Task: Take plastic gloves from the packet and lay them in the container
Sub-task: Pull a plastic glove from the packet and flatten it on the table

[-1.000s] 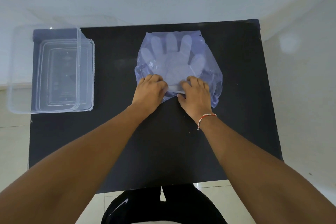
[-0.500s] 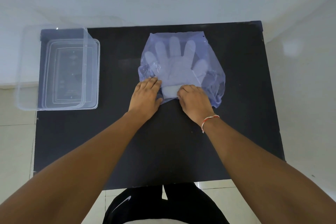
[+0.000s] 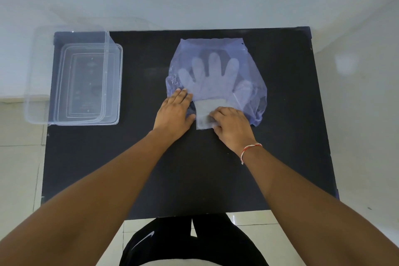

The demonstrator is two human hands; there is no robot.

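Observation:
A bluish see-through packet (image 3: 216, 49) lies flat on the black table (image 3: 194, 168), with a stack of clear plastic gloves (image 3: 213, 77) showing through it, fingers pointing away from me. The gloves' cuff end (image 3: 204, 112) sticks out of the packet's near opening. My right hand (image 3: 231, 127) pinches that cuff end. My left hand (image 3: 174, 112) lies flat on the packet's near left corner, fingers together. A clear rectangular container (image 3: 71, 75) stands at the table's far left, with nothing in it.
A clear lid (image 3: 119, 84) lies under the container, jutting out on its right. The table's left edge runs under the container, which overhangs it. White tiled floor and walls surround the table. My dark-clothed legs are at the near edge.
My right hand has drawn the gloves' cuff end out of the packet toward me. My left hand has stayed pressed on the packet's near left corner.

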